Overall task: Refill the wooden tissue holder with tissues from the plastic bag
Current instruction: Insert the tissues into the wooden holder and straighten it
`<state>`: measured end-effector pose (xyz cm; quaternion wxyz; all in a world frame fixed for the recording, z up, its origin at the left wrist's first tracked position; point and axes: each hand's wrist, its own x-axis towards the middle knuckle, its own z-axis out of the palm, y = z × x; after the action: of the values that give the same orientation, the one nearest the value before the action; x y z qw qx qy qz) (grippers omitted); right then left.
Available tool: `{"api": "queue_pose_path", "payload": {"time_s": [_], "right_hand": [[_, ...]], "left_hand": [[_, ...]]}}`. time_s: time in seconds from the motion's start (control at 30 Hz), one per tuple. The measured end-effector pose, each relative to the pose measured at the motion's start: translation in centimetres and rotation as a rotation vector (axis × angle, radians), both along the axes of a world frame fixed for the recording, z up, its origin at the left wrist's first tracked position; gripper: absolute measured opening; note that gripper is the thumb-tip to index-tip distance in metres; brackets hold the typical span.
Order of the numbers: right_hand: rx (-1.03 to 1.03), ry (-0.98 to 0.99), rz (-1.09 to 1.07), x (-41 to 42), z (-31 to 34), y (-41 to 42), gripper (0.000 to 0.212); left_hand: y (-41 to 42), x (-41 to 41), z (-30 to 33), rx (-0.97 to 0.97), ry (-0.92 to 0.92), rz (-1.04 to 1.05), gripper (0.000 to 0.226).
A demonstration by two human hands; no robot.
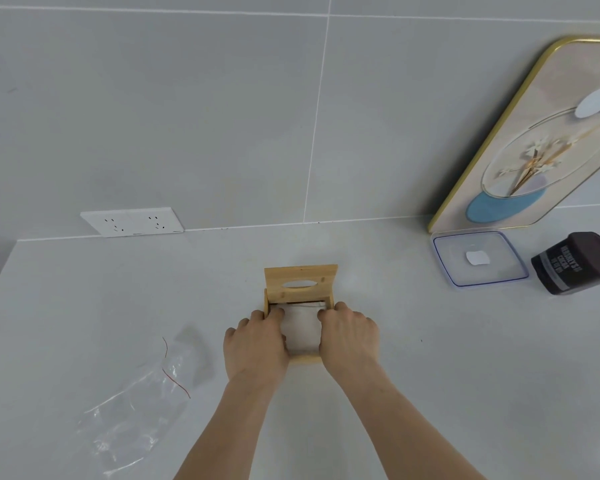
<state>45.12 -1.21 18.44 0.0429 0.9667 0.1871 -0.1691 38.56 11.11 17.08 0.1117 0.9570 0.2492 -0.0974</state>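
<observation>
The wooden tissue holder [300,280] sits mid-counter with its slotted lid raised upright at the far side. A white stack of tissues [301,330] lies inside the open box. My left hand [255,341] rests on the stack's left edge, fingers curled down into the box. On the right edge sits my right hand [349,336], its fingers tucked in the same way. Both hands press on the tissues and cover the box's side walls. The clear plastic bag [142,407], with a red tear strip, lies flat and crumpled on the counter to the left.
A clear lidded container [478,258] and a dark brown cocoa tub [574,261] stand at the right rear. A gold-framed picture [534,140] leans on the tiled wall. A white socket plate [132,221] sits at the wall's base on the left.
</observation>
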Motion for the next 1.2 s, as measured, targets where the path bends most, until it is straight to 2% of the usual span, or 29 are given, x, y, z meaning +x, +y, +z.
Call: {"api": "queue_pose_path", "payload": {"time_s": [0.23,0.4,0.5,0.67,0.83,0.97,1.1,1.2], "right_hand": [[-0.002,0.071,-0.063,0.0,-0.5,0.0,0.041],[0.014,0.087,-0.058,0.2,-0.4,0.0,0.040],[0.091,0.070,-0.024,0.2,-0.2,-0.5,0.038],[0.243,-0.016,-0.019,-0.4,1.1,-1.9,0.043],[0.290,-0.043,-0.022,-1.4,2.6,-1.9,0.043],[0.389,-0.163,-0.012,-3.0,3.4,-0.5,0.039],[0.477,-0.264,-0.005,-5.4,4.4,1.6,0.026],[0.573,-0.186,-0.068,-7.7,5.2,3.9,0.025]], "left_hand": [[0.3,0.8,-0.2,0.015,0.111,0.035,0.033],[0.3,1.2,-0.1,-0.005,0.129,0.042,0.037],[0.2,0.6,0.4,-0.008,0.110,0.015,0.041],[0.2,-1.6,2.5,-0.010,-0.074,0.041,0.036],[2.0,-4.2,4.6,-0.046,-0.287,0.059,0.034],[4.4,-5.9,5.8,-0.039,-0.336,0.147,0.046],[7.3,-7.6,6.0,-0.092,-0.352,0.207,0.051],[10.2,-9.5,6.0,-0.135,-0.367,0.229,0.051]]}}
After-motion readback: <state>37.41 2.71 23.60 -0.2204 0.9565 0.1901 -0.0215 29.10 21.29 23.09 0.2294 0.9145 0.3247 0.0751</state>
